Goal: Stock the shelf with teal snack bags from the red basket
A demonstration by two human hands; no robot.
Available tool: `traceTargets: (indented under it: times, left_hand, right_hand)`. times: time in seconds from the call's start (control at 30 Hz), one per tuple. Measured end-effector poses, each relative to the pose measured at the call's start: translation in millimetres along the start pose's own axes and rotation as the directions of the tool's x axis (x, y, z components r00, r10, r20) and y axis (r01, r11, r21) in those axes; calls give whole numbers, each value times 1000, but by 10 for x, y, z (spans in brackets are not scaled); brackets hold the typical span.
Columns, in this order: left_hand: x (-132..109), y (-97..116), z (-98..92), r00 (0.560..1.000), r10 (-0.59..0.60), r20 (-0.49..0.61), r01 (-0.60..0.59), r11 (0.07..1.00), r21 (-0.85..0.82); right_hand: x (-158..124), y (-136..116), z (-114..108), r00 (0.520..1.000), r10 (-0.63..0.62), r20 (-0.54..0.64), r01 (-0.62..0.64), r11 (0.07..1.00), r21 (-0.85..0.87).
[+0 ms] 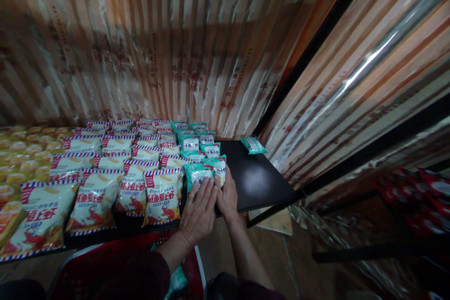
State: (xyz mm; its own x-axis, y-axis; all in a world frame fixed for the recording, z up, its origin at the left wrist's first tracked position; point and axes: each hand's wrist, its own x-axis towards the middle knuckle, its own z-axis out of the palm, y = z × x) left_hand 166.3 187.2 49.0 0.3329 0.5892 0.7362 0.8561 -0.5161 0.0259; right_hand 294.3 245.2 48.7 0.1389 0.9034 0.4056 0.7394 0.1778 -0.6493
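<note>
From where I stand, the left hand (201, 206) lies flat, fingers extended and close together, over the lower front of the front-left teal bag (197, 173). The right hand (228, 197) stands with its fingers straight along the right side of the front-right teal bag (221, 164); whether it pinches the bag cannot be told. Both bags are at the fingertips, side by side, at the near end of the teal columns. Label, front-left unit: dark characters on a white panel, beginning 小鱼, the remainder covered by the fingers. Label, front-right unit: 鱼小虾 legible. The rear teal bags (191, 144), beyond the hands, read 小鱼小虾 in full. Orientation: printed faces toward the person, text right way up, top edges pointing up and away from the hands; the long axis of each front bag runs from the wrists' side toward the back, slightly tilted. Left of the left hand, white bags (162, 195) carry red characters ending 爱上虾, a line of Japanese script and striped edges. Right of and beyond the right hand, a single teal bag (253, 145) lies on the black shelf (267, 180). Below the left hand is a red basket (201, 267).
</note>
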Motion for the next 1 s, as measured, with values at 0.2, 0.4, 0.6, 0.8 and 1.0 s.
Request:
traceTargets:
  times: [0.2,0.4,0.6,0.8,1.0]
  left_hand:
    - [-45,-11,-1,996,80,-50,-81,997,-6]
    - [-179,19,-139,992,117,-40,-118,993,-26]
    - [-400,66,-353,997,74,12,-73,996,-49]
    - [-628,-33,-615,998,-62,-21,61,997,-42]
    - [-752,-322,-805,978,-203,-52,200,979,-47]
  right_hand:
    - [-32,-2,-30,974,-115,-195,115,993,-14]
    - [-245,-89,-122,918,-185,-352,180,983,-48]
    - [-605,-298,-135,914,-195,-356,203,979,-14]
    - [-946,-642,-46,950,-248,-191,273,954,121]
    - [-966,-1081,115,984,-170,55,146,943,299]
